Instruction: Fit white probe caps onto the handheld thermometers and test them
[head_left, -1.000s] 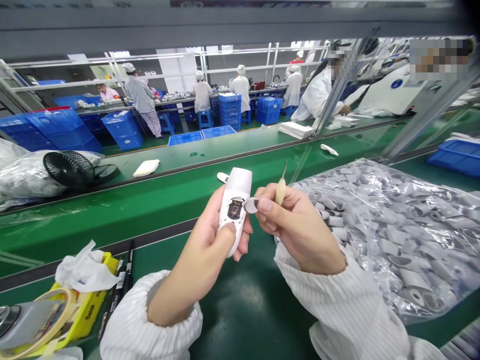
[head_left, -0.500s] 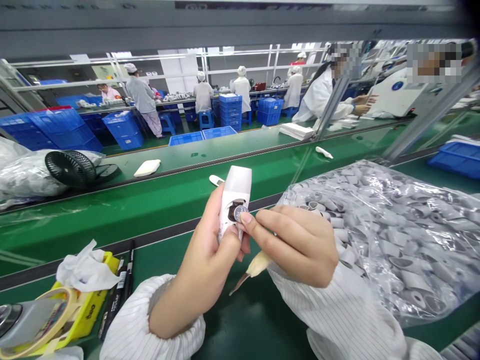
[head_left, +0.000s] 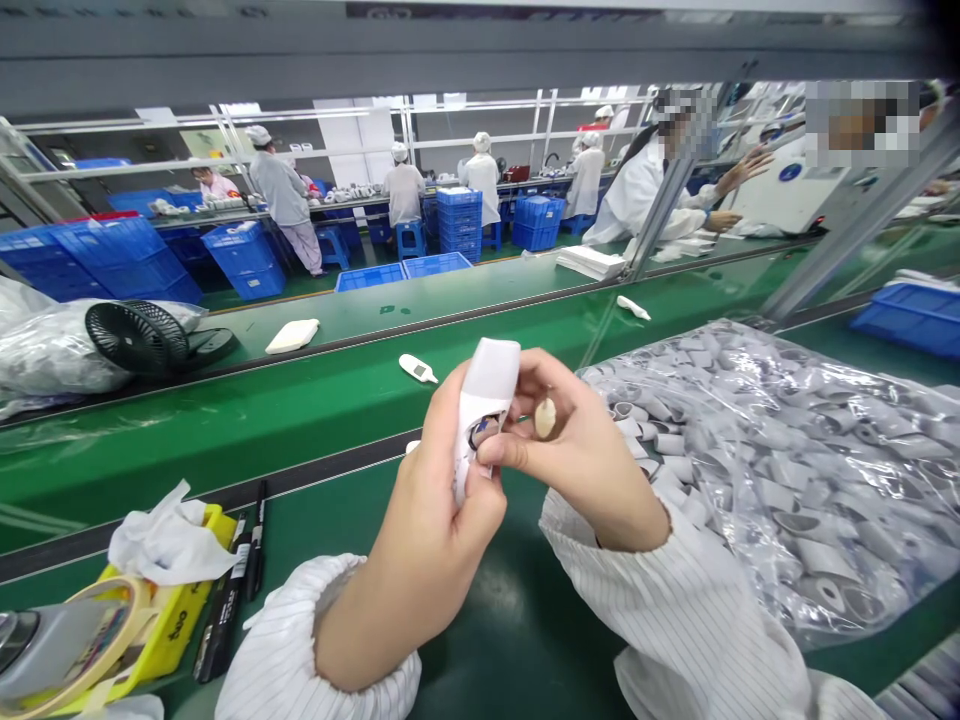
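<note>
Yellow and boxy, a tray [head_left: 171, 638] is sitting on the green counter [head_left: 495, 640] at 8 o'clock from the white gadget [head_left: 490, 372], with black pens [head_left: 219, 625] lying beside it. At 10 o'clock, a little white stick [head_left: 418, 368] is lying on the green belt [head_left: 322, 400]. At 7 o'clock, the left hand [head_left: 427, 530] is curling around the gadget, holding it tilted above the counter. A round battery [head_left: 486, 431] is showing at the gadget's hole. At 3 o'clock, the right hand [head_left: 581, 455] is pressing its thumb against the battery while its bent fingers are holding a pale yellow tool [head_left: 545, 420]. Farther that way, a clear bag [head_left: 739, 540] is holding grey tubes [head_left: 825, 555].
</note>
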